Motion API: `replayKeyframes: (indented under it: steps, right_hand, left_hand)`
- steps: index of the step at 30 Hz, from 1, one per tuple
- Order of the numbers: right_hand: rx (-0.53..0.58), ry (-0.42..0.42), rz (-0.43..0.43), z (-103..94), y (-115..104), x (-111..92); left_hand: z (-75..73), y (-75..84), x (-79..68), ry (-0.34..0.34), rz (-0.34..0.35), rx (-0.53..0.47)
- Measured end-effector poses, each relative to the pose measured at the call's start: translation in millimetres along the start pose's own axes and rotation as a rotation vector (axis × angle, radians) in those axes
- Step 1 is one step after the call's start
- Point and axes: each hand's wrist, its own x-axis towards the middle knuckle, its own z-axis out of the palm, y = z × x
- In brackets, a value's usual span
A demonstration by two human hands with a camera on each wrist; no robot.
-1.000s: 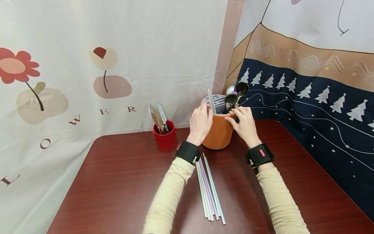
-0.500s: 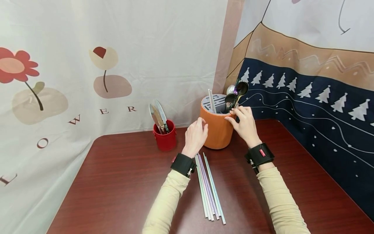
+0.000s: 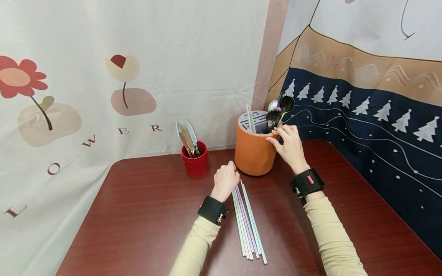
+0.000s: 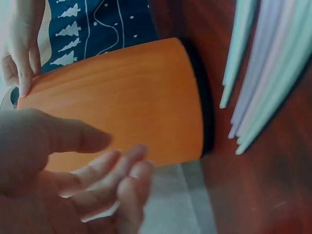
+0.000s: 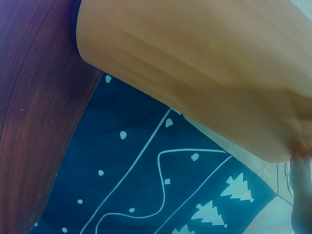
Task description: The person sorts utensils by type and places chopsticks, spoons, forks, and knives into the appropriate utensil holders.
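Observation:
My right hand [image 3: 288, 147] pinches the rim of the orange utensil holder [image 3: 255, 153] between thumb and fingers. Its grey slotted top bears a pair of upright chopsticks [image 3: 250, 119], with dark spoons [image 3: 272, 116] beside them on the right. My left hand [image 3: 225, 179] hovers in front of the holder, by the upper ends of several pastel chopsticks [image 3: 246, 224] lying on the table. In the left wrist view, the left hand's fingers [image 4: 131, 183] are loosely bent with nothing between them and the thumb. The right wrist view shows mostly the holder's side [image 5: 195, 58].
A red cup [image 3: 195, 163] with several knives [image 3: 189, 138] stands left of the holder. Beneath everything is a reddish-brown table [image 3: 148, 211]. A white printed cloth [image 3: 193, 57] hangs behind it, and a navy cloth with trees [image 3: 362, 130] hangs at the right.
My left hand has left the holder's rim and come down toward the chopsticks on the table. The right hand stays on the rim.

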Motion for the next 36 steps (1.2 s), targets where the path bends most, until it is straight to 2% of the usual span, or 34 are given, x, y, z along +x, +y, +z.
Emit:
replayKeyframes:
  steps: [9, 13, 15, 18, 22, 25, 30, 36]
  right_hand:
    - [-0.002, -0.002, 0.001, -0.6, 0, 0]
    - [-0.002, 0.001, 0.0, -0.7, 0, 0]
    - [-0.001, 0.002, -0.002, -0.7, 0, 0]
    - [-0.001, 0.003, -0.005, -0.6, 0, 0]
    - [-0.005, 0.001, -0.003, -0.5, -1, 1]
    - [-0.006, 0.002, -0.005, -0.9, -1, 1]
    - [-0.003, 0.006, -0.01, -1.4, -1, 1]
    - [-0.005, 0.004, -0.009, -1.3, 0, 1]
  left_hand:
    - [12.3, -7.4, -23.1, -0.214, -0.152, 0.076]
    - [17.1, -8.8, -29.8, -0.314, -0.182, 0.101]
    - [19.3, -9.2, -32.2, -0.34, -0.188, 0.105]
    - [21.4, -9.1, -34.5, -0.355, -0.194, 0.11]
    - [21.9, -7.9, -36.3, -0.341, -0.193, 0.121]
    - [22.9, -4.9, -35.5, -0.341, -0.217, 0.139]
    - [24.4, 1.2, -31.9, -0.387, -0.275, 0.185]
    - [24.3, 3.5, -32.3, -0.38, -0.291, 0.186]
